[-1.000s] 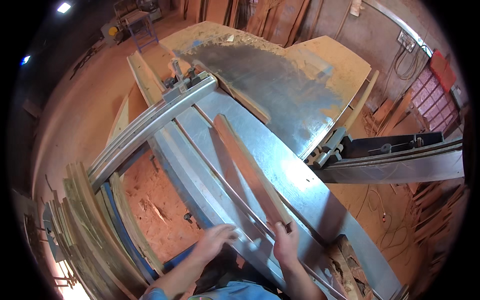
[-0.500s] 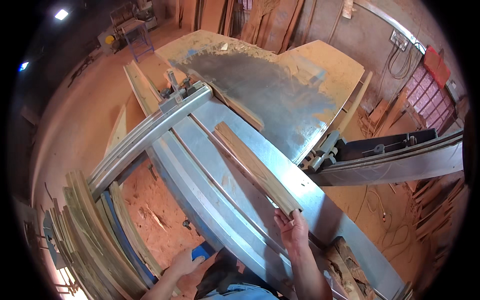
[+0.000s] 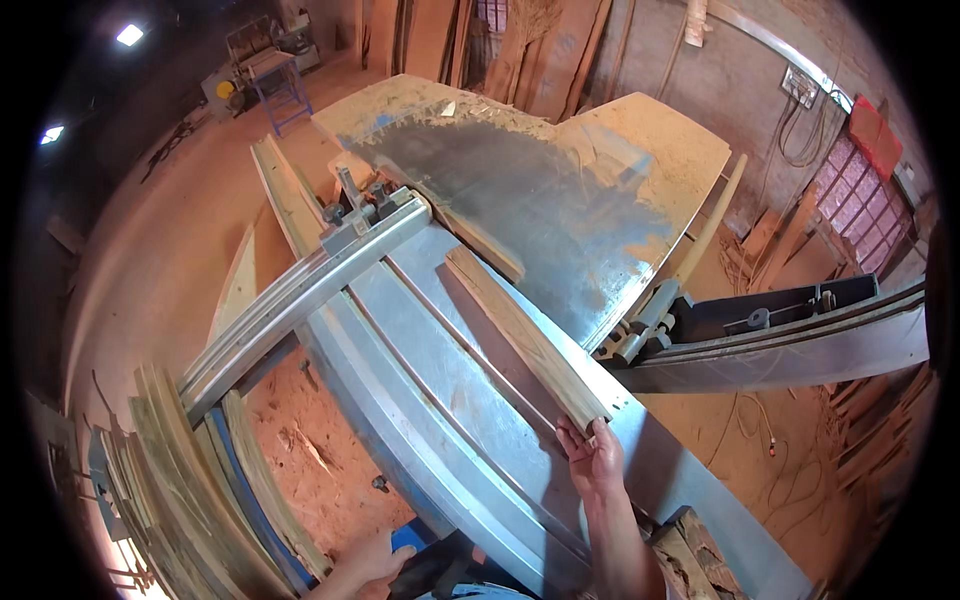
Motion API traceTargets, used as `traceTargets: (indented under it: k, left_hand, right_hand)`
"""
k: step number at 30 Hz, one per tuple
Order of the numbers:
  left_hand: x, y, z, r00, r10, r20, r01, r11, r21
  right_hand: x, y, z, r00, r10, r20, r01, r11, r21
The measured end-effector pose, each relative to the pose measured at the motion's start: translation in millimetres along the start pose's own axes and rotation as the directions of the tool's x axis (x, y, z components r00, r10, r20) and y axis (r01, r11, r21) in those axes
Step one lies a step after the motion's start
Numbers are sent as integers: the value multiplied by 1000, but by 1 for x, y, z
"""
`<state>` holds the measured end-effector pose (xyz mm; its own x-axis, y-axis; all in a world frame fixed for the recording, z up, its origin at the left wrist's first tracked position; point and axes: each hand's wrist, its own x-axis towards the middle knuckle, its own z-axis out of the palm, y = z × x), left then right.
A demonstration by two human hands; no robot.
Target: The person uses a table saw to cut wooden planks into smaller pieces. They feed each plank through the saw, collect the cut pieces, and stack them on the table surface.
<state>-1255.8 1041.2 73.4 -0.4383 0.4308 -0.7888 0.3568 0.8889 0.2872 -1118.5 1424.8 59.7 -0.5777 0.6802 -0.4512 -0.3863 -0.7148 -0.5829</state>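
Observation:
A long wooden strip (image 3: 530,345) lies slantwise on the metal sliding table (image 3: 440,375) of a table saw. My right hand (image 3: 597,458) grips its near end, thumb on top and fingers underneath at the left edge. Beyond the strip's far end a metal crosscut fence (image 3: 310,295) spans the table. My left hand (image 3: 372,560) is low, beside a blue part (image 3: 408,540) at the table's near left side; its fingers are mostly hidden. Another narrow piece of wood (image 3: 480,243) rests along the edge of the dusty fixed table top (image 3: 500,170).
Long wooden strips (image 3: 180,470) are stacked at the lower left. A rough wood block (image 3: 690,550) sits by my right forearm. A curved-looking metal rail (image 3: 780,365) juts out at the right, above loose offcuts (image 3: 880,430). Boards (image 3: 545,50) lean against the back wall.
My right hand and the wooden strip have shifted slightly forward and to the right over the table. The view has tilted a little; my left hand stays near the blue part.

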Motion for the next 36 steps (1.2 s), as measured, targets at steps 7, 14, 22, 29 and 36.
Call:
traceTargets:
  k: [7, 14, 22, 29, 36]
  left_hand:
    - [-11, -2, 7, 999, 23, 38, -25, 999, 33]
    - [-25, 9, -10, 979, -43, 198, 27, 996, 85]
    - [-7, 73, -145, 821, 420, -386, -383, 907, 172]
    - [182, 231, -228, 717, 225, -660, -473, 852, -224]
    - [241, 305, -246, 835, 57, -547, -394, 755, -523]
  right_hand:
    - [19, -19, 29, 999, 0, -32, -2, 998, -63]
    - [40, -16, 47, 998, -1, -65, 1, 1000, -10]
    - [52, -23, 69, 999, 26, -20, -28, 996, -89]
    - [58, -39, 80, 984, 161, -75, -176, 940, -292]
    - [40, -87, 74, 987, 131, -98, -141, 386, -911]
